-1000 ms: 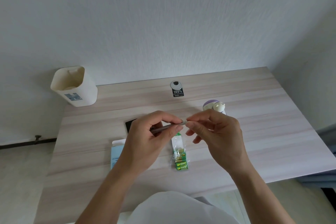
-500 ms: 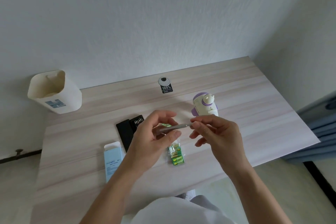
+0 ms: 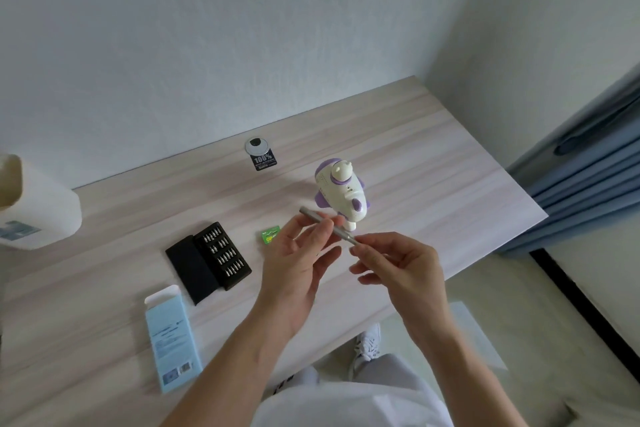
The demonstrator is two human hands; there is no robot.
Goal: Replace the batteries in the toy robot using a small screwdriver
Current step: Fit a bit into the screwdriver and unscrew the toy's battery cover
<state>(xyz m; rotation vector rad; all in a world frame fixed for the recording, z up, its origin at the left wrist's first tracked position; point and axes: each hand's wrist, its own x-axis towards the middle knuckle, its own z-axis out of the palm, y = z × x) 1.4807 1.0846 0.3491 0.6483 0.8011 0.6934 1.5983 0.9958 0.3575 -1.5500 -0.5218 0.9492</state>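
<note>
Screwdriver (image 3: 313, 216) in left hand (image 3: 298, 263) fingers' pinch, tip end seemingly between right hand (image 3: 405, 270) pinching fingers.

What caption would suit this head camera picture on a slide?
Left hand and right hand hold a grey screwdriver above the table, toy robot upright behind.

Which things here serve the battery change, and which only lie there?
For the job: screwdriver, held by left hand and right hand; toy robot; green battery pack; open bit case.
Just lying about: blue box; white bin; black sticker.
</note>
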